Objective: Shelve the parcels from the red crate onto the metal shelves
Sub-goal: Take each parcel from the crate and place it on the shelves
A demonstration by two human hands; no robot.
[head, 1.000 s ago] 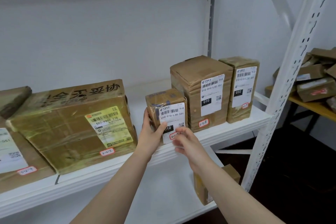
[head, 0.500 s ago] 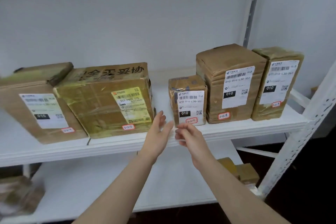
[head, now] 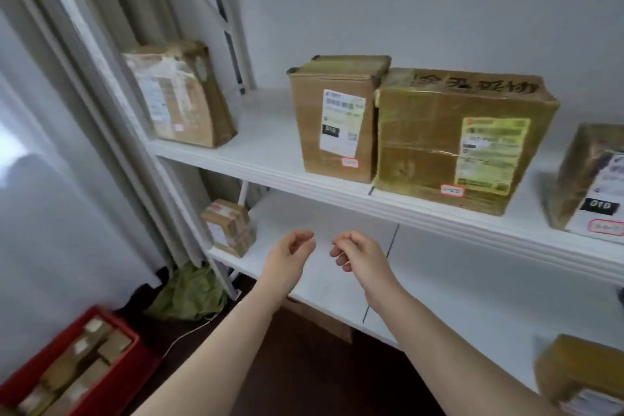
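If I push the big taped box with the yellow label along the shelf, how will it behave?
The big taped box looks wide and low, so it would probably slide, not tip. Its glossy tape may be slippery to grip. Its dented corners suggest soft cardboard.

Both forearms bare, extended fwd side by side, L grip [head: 291, 255] and R grip [head: 361, 255] level, near each other but apart, palms facing inward, fingers loosely curled, both holding nothing.
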